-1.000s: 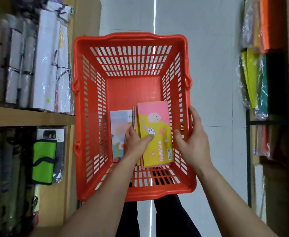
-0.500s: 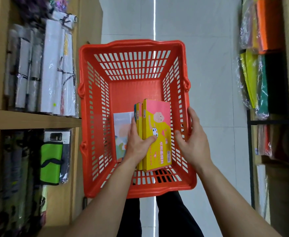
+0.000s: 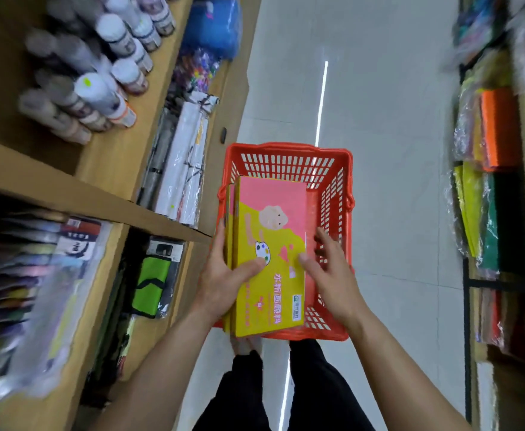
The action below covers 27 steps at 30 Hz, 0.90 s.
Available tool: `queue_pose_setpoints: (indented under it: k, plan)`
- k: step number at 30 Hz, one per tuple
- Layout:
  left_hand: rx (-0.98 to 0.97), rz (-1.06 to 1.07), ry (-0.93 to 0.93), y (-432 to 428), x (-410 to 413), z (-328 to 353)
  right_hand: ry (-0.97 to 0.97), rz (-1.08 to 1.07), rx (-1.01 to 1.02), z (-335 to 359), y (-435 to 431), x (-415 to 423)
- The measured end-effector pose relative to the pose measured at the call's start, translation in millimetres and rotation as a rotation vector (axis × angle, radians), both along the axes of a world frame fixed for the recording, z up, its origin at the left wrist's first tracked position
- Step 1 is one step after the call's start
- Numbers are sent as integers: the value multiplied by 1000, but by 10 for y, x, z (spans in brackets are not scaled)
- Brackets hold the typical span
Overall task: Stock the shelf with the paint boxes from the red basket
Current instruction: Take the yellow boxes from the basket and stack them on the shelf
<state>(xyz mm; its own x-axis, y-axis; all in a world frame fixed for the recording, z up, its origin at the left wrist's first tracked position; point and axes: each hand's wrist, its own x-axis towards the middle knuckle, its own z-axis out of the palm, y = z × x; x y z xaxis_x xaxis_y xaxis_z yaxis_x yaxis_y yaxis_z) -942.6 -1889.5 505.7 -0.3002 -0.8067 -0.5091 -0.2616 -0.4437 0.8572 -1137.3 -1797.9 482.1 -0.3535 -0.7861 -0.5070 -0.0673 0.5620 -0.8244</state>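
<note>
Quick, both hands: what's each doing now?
Left hand: closed on the paint boxes.
Right hand: open, fingers spread, thumb touching the boxes.

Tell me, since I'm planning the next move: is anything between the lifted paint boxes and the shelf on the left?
Nothing visible blocks the way. The paint boxes, gripped by the left hand, are above the red basket; open air separates them from the wooden shelf edge.

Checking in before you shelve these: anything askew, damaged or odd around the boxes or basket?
Nothing stands out. The left hand grips the paint boxes, stacked flush and undented, above the red basket. The right hand touches their edge, fingers spread. The shelves are blurred, so their stock can't be judged.
</note>
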Motion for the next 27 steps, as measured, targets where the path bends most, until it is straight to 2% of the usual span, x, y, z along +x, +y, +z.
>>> queue_pose_setpoints:
  k: [2, 7, 15, 21, 23, 25, 27]
  plan:
    - [1, 22, 78, 37, 84, 267, -235, 72, -78, 264, -101, 195]
    - [-98, 186, 167, 136, 432, 942, -468, 179, -217, 846, -393, 512]
    - [-376, 581, 150, 685, 1233, 1958, -685, 533, -344, 1918, -587, 1442]
    - [-523, 809, 182, 1375, 2050, 2595, -740, 792, -452, 2650, -316, 2393]
    - [-583, 861, 87, 1632, 2343, 2754, -755, 867, -457, 2836, -189, 2723]
    - [-647, 921, -116, 1886, 2643, 2922, -730, 909, -482, 3017, -27, 3078]
    - [-700, 977, -235, 2134, 2951, 3025, -707, 964, -509, 3152, 155, 3429]
